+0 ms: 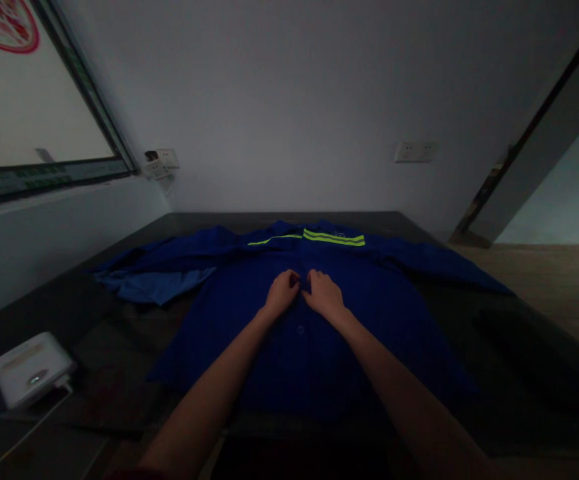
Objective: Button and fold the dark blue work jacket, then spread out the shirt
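as the shirt (314, 353) points collar-away, sleeves (444, 261) crosswise, both hands' fingers (321, 277) pinch it.

We record one view, worn on the head, from above the near side of the dark table (459, 313). It faces forward and down, with the left hand (283, 291) and right hand (324, 291) near, around mid-frame. We find coverage wide: window (34, 93) at left, wall (279, 120) ahead, floor (559, 273) at right.

Shirt (299, 360) deep blue; chest stripes (333, 241) yellow-green.
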`<state>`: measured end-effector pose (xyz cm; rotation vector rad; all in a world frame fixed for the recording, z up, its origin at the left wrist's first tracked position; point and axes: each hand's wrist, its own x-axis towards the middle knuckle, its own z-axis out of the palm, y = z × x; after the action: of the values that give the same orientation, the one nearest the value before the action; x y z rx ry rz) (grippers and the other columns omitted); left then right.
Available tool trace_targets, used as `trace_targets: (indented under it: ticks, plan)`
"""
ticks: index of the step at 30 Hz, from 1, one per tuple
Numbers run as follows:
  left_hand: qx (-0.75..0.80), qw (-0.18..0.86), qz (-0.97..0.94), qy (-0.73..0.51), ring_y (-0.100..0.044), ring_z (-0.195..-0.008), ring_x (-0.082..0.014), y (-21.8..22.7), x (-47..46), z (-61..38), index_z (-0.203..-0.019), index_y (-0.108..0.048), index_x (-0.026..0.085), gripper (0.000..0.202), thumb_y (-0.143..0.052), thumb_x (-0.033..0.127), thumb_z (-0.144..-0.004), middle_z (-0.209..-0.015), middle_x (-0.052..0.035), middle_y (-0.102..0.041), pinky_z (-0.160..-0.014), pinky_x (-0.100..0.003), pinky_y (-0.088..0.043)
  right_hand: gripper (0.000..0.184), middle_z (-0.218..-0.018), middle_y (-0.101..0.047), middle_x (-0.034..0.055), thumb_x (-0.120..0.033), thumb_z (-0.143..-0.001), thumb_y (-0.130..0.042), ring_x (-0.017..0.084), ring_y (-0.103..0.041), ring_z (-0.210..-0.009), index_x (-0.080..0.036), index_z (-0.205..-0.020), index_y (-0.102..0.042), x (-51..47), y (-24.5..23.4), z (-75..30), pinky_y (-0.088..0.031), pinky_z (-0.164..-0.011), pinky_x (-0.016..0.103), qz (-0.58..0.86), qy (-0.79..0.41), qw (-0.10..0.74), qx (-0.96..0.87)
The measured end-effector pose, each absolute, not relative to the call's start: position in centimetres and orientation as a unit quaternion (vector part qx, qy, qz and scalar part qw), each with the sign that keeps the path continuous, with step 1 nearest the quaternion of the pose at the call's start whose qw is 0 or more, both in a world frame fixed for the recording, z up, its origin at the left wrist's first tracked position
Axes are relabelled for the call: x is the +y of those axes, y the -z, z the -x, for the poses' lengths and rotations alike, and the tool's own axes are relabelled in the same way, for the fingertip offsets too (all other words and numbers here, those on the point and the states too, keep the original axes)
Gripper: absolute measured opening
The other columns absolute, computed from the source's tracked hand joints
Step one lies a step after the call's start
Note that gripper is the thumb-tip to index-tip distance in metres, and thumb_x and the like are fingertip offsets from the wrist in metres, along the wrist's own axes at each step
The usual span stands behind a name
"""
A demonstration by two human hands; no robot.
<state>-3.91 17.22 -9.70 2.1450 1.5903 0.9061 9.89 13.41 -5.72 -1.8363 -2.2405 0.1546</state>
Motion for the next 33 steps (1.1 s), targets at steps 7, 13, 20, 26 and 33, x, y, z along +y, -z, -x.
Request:
trace_targets:
  ticks: [7,13,20,26,33]
  plan:
    - [0.539,0.150,-0.775,-0.294,-0.059,-0.085,-0.0165,11.6,17.2,4.2,-0.094,-0.063,0.019,0.015,-0.061,0.020,-0.079,-0.091,-0.0041,-0.062,-0.077,-0.027,-0.046,0.026,-0.109,-0.059,0.0127,-0.021,-0.083,-0.050,0.026,-0.053,-0.103,-0.016,-0.108,-0.051,13.9,7.5,-9.9,-0.043,-0.081,0.035,0.649,-0.010,0.133,-0.749]
    - [0.536,0.130,-0.787,-0.277,-0.058,-0.084,-0.0162,11.6,17.5,4.2,-0.090,-0.061,0.019,0.013,-0.063,0.020,-0.078,-0.089,-0.0023,-0.062,-0.074,-0.026,-0.044,0.025,-0.103,-0.064,0.0112,-0.015,-0.082,-0.049,0.024,-0.057,-0.101,-0.016,-0.105,-0.060,15.0,9.2,-10.7,-0.043,-0.080,0.032,0.644,0.015,0.153,-0.749]
    - [0.532,0.119,-0.796,-0.262,-0.059,-0.083,-0.0171,10.9,17.0,4.1,-0.087,-0.059,0.020,0.007,-0.061,0.019,-0.081,-0.088,-0.0026,-0.064,-0.071,-0.025,-0.042,0.021,-0.103,-0.069,0.0060,-0.016,-0.081,-0.055,0.020,-0.063,-0.096,-0.020,-0.098,-0.068,16.4,9.7,-12.1,-0.045,-0.082,0.028,0.650,-0.079,0.272,-0.705]
    - [0.538,0.106,-0.791,-0.273,-0.062,-0.079,-0.0172,10.1,16.3,3.8,-0.093,-0.057,0.022,0.008,-0.055,0.020,-0.085,-0.087,-0.0023,-0.067,-0.067,-0.024,-0.042,0.015,-0.086,-0.072,0.0040,-0.015,-0.072,-0.065,0.019,-0.066,-0.081,-0.019,-0.086,-0.070,17.2,10.2,-12.3,-0.049,-0.077,0.029,0.605,-0.158,0.402,-0.669]
    - [0.543,0.098,-0.775,-0.307,-0.064,-0.082,-0.0168,9.5,16.0,3.3,-0.092,-0.059,0.021,0.008,-0.055,0.020,-0.086,-0.089,-0.0025,-0.069,-0.069,-0.024,-0.043,0.020,-0.081,-0.073,0.0055,-0.007,-0.067,-0.062,0.018,-0.068,-0.075,-0.016,-0.081,-0.072,17.5,10.7,-11.9,-0.052,-0.073,0.027,0.572,-0.228,0.436,-0.656]
